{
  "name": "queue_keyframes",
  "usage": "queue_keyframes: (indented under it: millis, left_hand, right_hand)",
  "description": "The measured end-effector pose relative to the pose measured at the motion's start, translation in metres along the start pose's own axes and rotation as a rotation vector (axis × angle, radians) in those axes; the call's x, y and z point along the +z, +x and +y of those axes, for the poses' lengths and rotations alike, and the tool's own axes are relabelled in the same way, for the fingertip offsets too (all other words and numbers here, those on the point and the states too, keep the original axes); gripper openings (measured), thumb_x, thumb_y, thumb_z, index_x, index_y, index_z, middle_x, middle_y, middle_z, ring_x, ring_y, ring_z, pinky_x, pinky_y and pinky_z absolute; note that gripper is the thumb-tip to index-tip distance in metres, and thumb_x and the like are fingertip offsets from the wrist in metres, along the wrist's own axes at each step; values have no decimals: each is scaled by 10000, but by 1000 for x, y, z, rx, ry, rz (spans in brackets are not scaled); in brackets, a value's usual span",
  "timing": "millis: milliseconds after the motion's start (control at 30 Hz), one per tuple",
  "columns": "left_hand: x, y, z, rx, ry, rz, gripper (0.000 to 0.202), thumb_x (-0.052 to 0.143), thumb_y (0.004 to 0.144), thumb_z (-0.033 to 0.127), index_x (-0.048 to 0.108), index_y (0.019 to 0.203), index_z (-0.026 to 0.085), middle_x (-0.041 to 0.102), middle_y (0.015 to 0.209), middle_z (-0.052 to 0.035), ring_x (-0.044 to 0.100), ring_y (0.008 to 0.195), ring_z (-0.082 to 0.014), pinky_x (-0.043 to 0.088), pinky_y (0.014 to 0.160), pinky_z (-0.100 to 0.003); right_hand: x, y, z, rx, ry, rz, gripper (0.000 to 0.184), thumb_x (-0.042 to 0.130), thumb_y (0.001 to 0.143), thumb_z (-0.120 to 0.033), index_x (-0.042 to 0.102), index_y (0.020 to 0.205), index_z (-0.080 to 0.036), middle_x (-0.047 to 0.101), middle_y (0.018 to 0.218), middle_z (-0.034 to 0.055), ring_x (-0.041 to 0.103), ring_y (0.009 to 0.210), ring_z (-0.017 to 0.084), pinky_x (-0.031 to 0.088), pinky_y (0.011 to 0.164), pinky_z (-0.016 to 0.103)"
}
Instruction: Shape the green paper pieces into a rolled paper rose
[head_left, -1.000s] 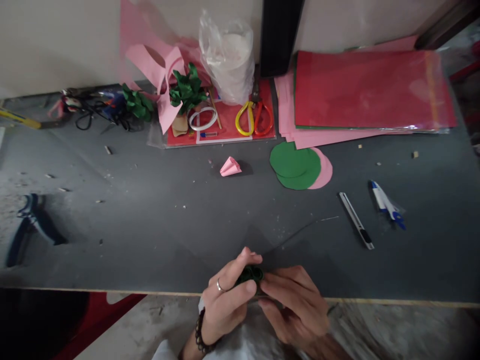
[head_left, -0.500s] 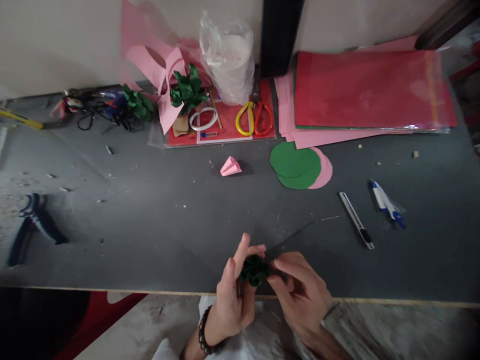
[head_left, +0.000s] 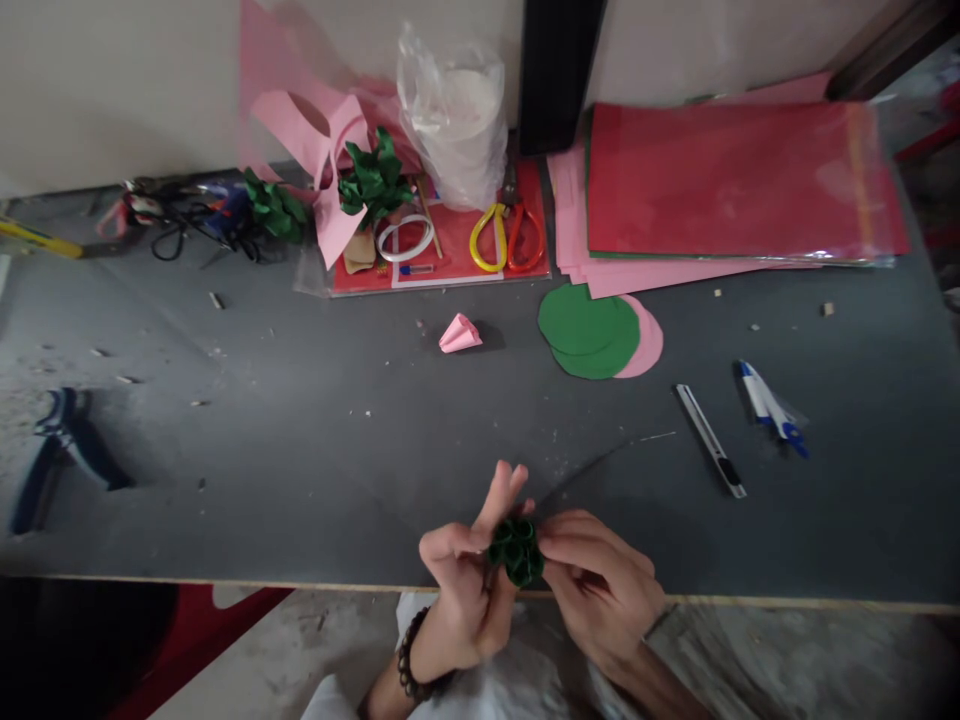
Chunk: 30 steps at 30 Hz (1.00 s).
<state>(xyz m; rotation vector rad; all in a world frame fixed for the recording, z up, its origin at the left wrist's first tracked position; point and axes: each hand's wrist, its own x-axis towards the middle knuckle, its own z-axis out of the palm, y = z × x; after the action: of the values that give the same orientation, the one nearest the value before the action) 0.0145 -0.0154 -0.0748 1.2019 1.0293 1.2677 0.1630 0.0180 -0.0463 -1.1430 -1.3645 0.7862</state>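
Both hands meet at the table's front edge around a dark green paper flower (head_left: 516, 550) with several rolled, cupped petals facing up. My left hand (head_left: 469, 585), with a beaded bracelet at the wrist, grips the flower from the left and below, two fingers sticking up behind it. My right hand (head_left: 600, 580) pinches its right side with thumb and fingertips. Farther back on the table lies a small folded pink paper cone (head_left: 460, 334). To its right, green paper circles (head_left: 589, 330) overlap a pink paper circle (head_left: 649, 340).
A utility knife (head_left: 709, 440) and a blue-and-white pen-like tool (head_left: 771, 408) lie at right. Navy pliers (head_left: 71, 455) rest at left. Along the back are scissors (head_left: 506, 238), a bagged stack of cups (head_left: 469, 130), green paper flowers (head_left: 375, 180) and red paper sheets (head_left: 735, 180).
The green flower has turned so its cupped petals show more clearly. My left index finger has bent down onto it, and my right fingers press closer against its side.
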Motion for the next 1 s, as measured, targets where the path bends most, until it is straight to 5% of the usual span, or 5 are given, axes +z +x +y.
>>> queue_keyframes:
  millis: [200,400,600,867,1000]
  left_hand:
    - [7,10,6,-115,-223,59,295,707,1057,281,505,1273,299,600,1660,-174,577,1539,-304,570,1209,-443]
    - [5,13,4,-28,-91,137,274,720,1042,241,719,1316,239,730,1520,-160,707,1412,-293,645,1118,-417]
    - [-3,13,1,16,119,166,433,736,1001,122,775,1387,315,859,1286,-65,860,1106,-231,709,993,-334]
    - [2,15,0,32,91,219,412,781,976,146,800,1340,338,858,1252,-39,853,1101,-268,717,969,-365]
    - [3,17,2,-2,40,220,394,803,970,184,806,1320,364,862,1220,-39,883,944,-253,742,843,-321]
  right_hand:
    - [1,0,-2,47,-19,6,224,800,887,-65,784,1001,-258,817,813,-4,775,688,159,659,585,263]
    - [4,-1,-1,84,-27,24,234,788,885,-70,771,1014,-265,808,805,-2,777,680,176,678,600,293]
    - [7,-5,-2,136,22,80,355,774,865,-45,735,1139,-267,808,851,-2,749,644,159,657,549,269]
    - [3,-4,-3,110,-37,25,312,770,870,-32,746,1079,-262,806,842,-8,768,678,163,675,596,280]
    - [2,-7,-1,49,-48,34,310,766,881,-20,759,1090,-248,815,848,5,781,711,168,677,627,289]
